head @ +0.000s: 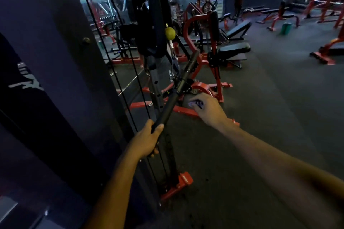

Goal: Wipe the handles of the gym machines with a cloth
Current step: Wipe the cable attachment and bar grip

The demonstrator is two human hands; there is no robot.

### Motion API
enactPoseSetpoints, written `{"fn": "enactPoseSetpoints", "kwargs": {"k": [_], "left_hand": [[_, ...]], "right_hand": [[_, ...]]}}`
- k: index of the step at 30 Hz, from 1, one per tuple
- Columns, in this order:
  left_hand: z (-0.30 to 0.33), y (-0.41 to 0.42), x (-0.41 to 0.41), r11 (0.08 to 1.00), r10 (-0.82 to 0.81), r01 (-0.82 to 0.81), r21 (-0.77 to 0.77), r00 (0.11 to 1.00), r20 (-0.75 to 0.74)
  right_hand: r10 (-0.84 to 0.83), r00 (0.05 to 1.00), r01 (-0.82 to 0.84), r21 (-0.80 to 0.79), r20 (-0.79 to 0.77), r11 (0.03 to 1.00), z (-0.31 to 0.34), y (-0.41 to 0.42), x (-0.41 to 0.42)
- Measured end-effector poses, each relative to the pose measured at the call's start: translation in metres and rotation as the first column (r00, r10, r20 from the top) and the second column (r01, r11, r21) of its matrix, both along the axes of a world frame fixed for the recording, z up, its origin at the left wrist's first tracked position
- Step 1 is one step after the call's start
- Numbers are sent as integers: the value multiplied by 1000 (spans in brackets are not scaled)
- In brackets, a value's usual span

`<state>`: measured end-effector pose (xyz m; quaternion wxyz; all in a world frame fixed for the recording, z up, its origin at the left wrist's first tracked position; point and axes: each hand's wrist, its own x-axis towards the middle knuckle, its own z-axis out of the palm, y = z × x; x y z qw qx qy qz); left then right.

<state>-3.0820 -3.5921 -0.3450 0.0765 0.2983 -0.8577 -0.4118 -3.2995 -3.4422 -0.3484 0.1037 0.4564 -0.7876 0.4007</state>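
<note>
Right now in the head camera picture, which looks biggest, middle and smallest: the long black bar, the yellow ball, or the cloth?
1. Black bar, clearly the longest.
2 and 3. Yellow ball and bunched cloth look alike; the cloth is nearer and mostly hidden in the right hand, so no ranking.

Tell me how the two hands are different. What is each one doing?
The left hand grips the near end of the long black bar, while the right hand holds a small bunched cloth and is off the bar. The left hand sits lower and closer to the camera; the right hand reaches farther out, beside the bar's middle. Both are bare, with fingers curled around something.
</note>
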Motion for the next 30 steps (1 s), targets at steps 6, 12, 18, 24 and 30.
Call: {"fn": "enactPoseSetpoints", "kwargs": {"k": [6, 12, 18, 24, 30], "left_hand": [[37, -16, -10, 907, 107, 15, -422, 958, 265], [68, 30, -65, 668, 113, -129, -733, 991, -71], [58, 62, -180, 470, 17, -47, -881, 999, -44], [39, 46, -242, 259, 242, -78, -963, 970, -14], [19, 45, -271, 306, 370, -122, -944, 929, -1]], "right_hand": [[35, 997, -26, -117, 71, 993, 13, 0, -9], [84, 970, -22, -263, 227, 965, 11, 14, -55], [176, 951, -83, -337, 254, 938, 18, 34, -119], [272, 940, -206, -291, 206, 934, 12, 38, -188], [282, 941, -202, -352, 190, 914, -5, 11, -215]]}}
